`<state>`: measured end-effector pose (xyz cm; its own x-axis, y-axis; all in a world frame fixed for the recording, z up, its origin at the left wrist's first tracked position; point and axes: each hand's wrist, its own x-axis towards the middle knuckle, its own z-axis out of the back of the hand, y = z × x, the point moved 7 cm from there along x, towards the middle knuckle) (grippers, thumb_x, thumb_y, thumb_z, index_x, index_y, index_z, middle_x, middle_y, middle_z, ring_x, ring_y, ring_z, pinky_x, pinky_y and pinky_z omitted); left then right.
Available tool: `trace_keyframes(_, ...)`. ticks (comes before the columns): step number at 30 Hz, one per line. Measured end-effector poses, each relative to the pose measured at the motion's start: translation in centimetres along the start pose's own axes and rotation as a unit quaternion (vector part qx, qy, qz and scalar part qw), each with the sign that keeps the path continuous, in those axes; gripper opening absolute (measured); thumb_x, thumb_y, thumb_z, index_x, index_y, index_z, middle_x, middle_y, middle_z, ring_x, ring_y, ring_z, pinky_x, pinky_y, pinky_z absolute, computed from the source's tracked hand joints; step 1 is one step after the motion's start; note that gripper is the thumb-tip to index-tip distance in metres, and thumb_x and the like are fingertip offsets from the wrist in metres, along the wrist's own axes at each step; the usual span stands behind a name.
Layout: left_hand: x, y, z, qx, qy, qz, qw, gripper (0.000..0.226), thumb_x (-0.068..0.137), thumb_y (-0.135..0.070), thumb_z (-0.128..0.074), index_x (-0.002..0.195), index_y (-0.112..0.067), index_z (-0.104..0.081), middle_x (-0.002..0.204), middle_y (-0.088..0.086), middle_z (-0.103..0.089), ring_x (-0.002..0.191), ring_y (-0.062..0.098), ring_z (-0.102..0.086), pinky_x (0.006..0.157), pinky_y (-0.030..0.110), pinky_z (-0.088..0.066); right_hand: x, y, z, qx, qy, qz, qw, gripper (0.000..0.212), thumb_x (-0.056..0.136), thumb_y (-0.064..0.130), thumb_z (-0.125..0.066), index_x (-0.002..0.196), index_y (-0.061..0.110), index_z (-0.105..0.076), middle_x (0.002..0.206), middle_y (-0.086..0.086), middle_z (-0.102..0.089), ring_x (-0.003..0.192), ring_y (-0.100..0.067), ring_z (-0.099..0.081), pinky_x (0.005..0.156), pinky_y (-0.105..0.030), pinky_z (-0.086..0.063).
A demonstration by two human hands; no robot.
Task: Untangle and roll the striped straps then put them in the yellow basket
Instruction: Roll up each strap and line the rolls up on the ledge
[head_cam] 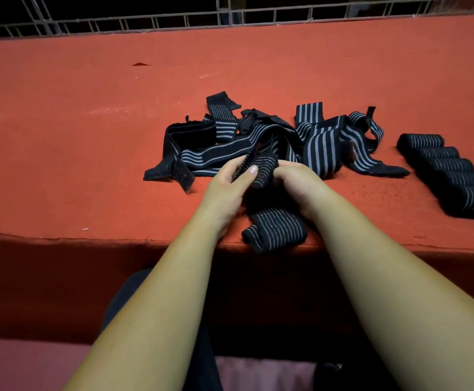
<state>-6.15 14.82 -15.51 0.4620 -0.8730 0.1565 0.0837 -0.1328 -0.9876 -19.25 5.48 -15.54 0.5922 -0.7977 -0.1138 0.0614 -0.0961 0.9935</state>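
Note:
A tangled pile of black straps with grey stripes (272,136) lies in the middle of the red table (89,122). My left hand (227,184) and my right hand (298,179) both grip a partly rolled strap (261,167) between them, just in front of the pile. Its loose end runs back into the pile. One rolled strap (275,232) rests at the table's front edge, between my forearms. Several finished rolls (450,173) lie in a row at the right. No yellow basket is in view.
A metal railing (230,18) runs along the table's far edge, with darkness behind it. The table's front edge (89,238) is close to my body. A small dark mark (140,64) sits on the cloth at the back.

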Motion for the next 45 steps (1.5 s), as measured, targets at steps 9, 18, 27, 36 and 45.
trace_keyframes(9,-0.3,0.9,1.9,-0.122,-0.103,0.041,0.986,0.016,0.103,-0.009,-0.067,0.113,-0.002,-0.078,0.113,0.018,-0.080,0.102,0.025,-0.075,0.107,0.050,-0.057,-1.0,1.0,-1.7,-0.029,0.050,-0.002,0.998,0.027,0.098,0.029,-0.079,0.115,0.009,-0.081,0.108,-0.011,-0.083,0.097,-0.024,-0.079,0.090,-0.035,-0.062)
trace_keyframes(18,-0.7,0.1,1.8,-0.085,-0.085,0.059,0.991,0.021,0.101,-0.015,-0.063,0.106,-0.016,-0.083,0.108,0.003,-0.083,0.110,0.021,-0.077,0.108,0.045,-0.057,-1.2,3.0,-3.7,-0.064,0.091,-0.040,0.993,0.026,0.096,0.023,-0.081,0.119,0.012,-0.080,0.109,-0.010,-0.083,0.105,-0.028,-0.081,0.095,-0.039,-0.064)
trace_keyframes(27,-1.2,-2.8,10.9,0.230,-0.270,0.006,0.935,0.028,0.088,-0.007,-0.065,0.113,-0.019,-0.063,0.124,0.006,-0.061,0.100,0.014,-0.062,0.099,0.028,-0.048,1.3,3.5,-6.2,-0.171,0.025,0.020,0.985,0.018,0.091,0.027,-0.082,0.107,0.018,-0.081,0.097,0.001,-0.084,0.092,-0.024,-0.082,0.095,-0.047,-0.064)
trace_keyframes(36,1.2,-0.9,16.8,0.389,-0.215,0.144,0.884,0.062,0.094,-0.024,-0.065,0.154,-0.028,-0.047,0.144,0.012,-0.047,0.123,0.042,-0.063,0.107,0.040,-0.047,2.6,2.6,-8.8,-0.264,0.088,-0.033,0.960,0.018,0.092,0.030,-0.081,0.106,0.019,-0.081,0.098,0.000,-0.084,0.090,-0.019,-0.080,0.074,-0.026,-0.060)
trace_keyframes(45,3.6,1.2,19.7,0.340,-0.269,0.127,0.892,0.034,0.101,-0.057,-0.047,0.101,-0.033,-0.070,0.103,0.002,-0.071,0.088,0.031,-0.073,0.086,0.034,-0.055,3.7,2.1,-9.8,-0.283,0.121,-0.075,0.948,0.017,0.092,0.037,-0.078,0.102,0.024,-0.081,0.101,0.001,-0.083,0.095,-0.020,-0.079,0.094,-0.040,-0.062)
